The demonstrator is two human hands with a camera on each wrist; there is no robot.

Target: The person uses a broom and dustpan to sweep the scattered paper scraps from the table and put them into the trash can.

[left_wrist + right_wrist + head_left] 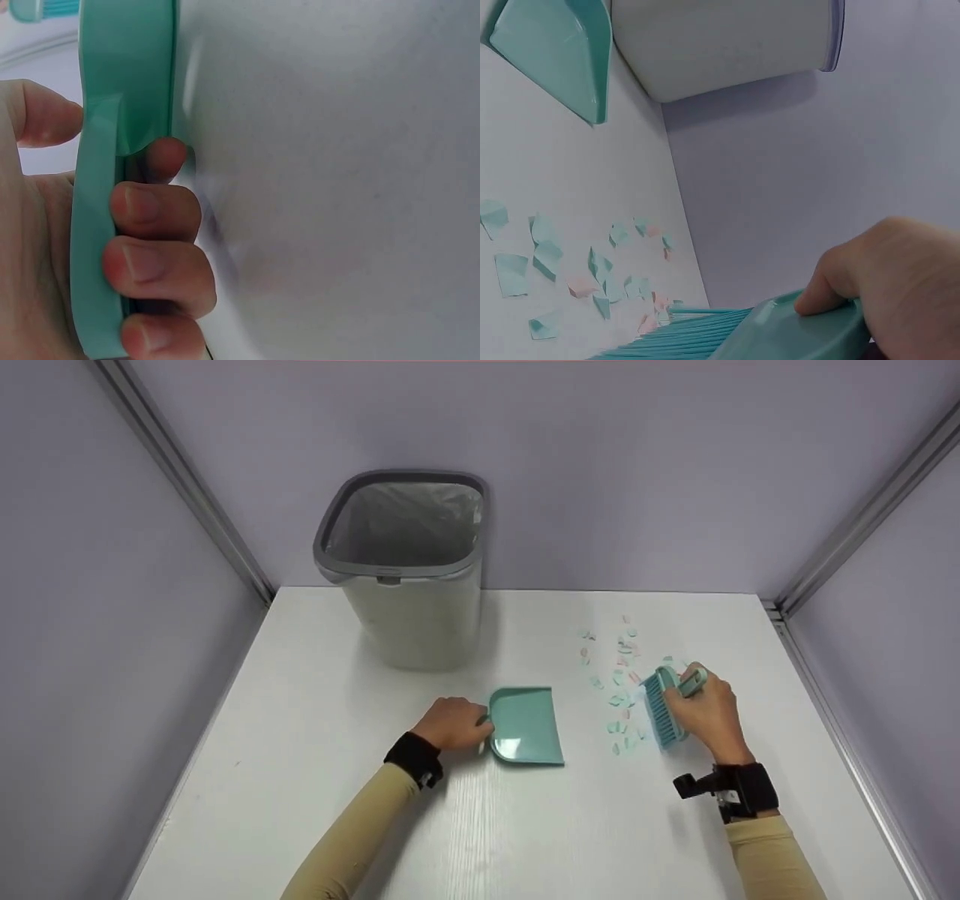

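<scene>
Left hand (452,723) has its grip wrapped round the handle of the teal dustpan (526,727), sitting flat on the white surface (525,825). Right hand (705,711) grips the teal brush (663,706), bristles touching the paper scraps (619,682) beside the pan. Grey bin (405,566) behind.

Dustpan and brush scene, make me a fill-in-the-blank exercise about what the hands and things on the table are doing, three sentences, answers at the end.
1. The left hand grips the handle of the teal ____.
2. The right hand holds a brush whose bristles rest among scraps of ____ on the white table.
3. Behind the dustpan stands a grey ____ lined with a clear bag.

Missing words: dustpan; paper; bin
</scene>
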